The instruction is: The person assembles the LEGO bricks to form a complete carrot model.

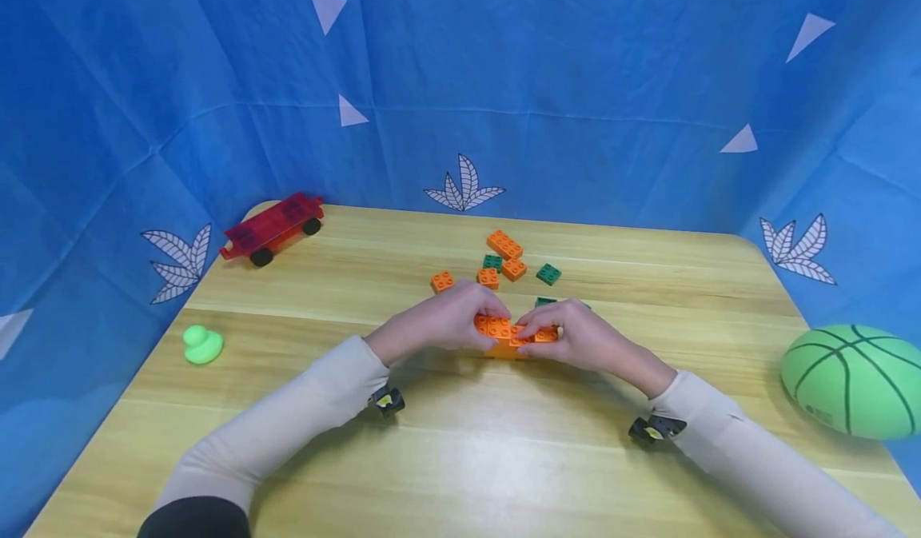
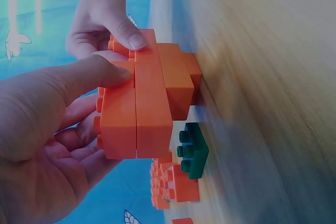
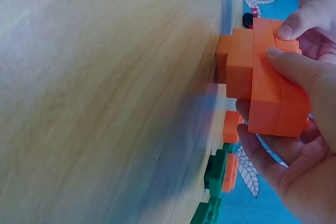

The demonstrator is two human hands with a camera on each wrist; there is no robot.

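Observation:
A stepped stack of orange toy building bricks [image 1: 507, 349] stands in the middle of the wooden table, narrower at its base than at its top. My left hand [image 1: 460, 314] grips the stack's left end, its thumb [image 2: 113, 72] on the near side and its fingers curled behind. On the right end, my right hand [image 1: 576, 334] holds on likewise, thumb [image 3: 294, 66] in front and fingers around the far side. Both wrist views show the wide upper bricks [image 2: 152, 103] overhanging the lower ones [image 3: 240, 64]. The hands partly cover the studs.
Behind the stack lie loose orange bricks [image 1: 504, 245] and thin green bricks [image 1: 548, 273]. A red toy car [image 1: 277, 226] sits at the back left, a green toy duck [image 1: 202, 344] at the left edge. The green ball [image 1: 852, 380] is at the right. Blue cloth [image 1: 590, 82] surrounds the table.

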